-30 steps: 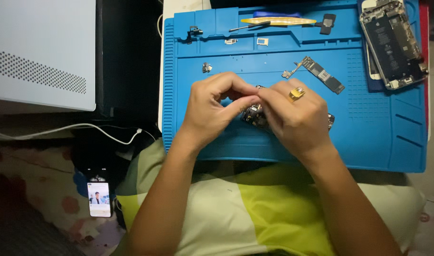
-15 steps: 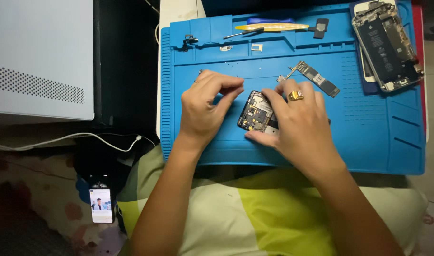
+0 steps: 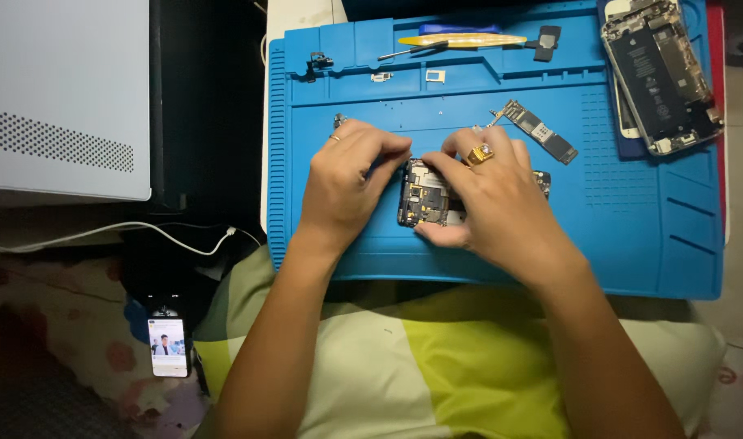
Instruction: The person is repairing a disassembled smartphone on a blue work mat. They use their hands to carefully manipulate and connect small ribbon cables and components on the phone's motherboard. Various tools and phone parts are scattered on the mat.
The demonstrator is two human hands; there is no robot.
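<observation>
We are pinching the left edge of the opened phone (image 3: 424, 193) with our left hand (image 3: 347, 183), curled shut on it at mid-mat (image 3: 631, 228). Our right hand (image 3: 493, 199) is closing over its right side, so we should be pressing gently, keeping it flat.

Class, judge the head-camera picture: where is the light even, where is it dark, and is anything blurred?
Head view: blue mat evenly lit, no harsh glare; left hand, right hand and opened phone sharp; black gap beside the mat underexposed; small lit screen glows brightly.
</observation>
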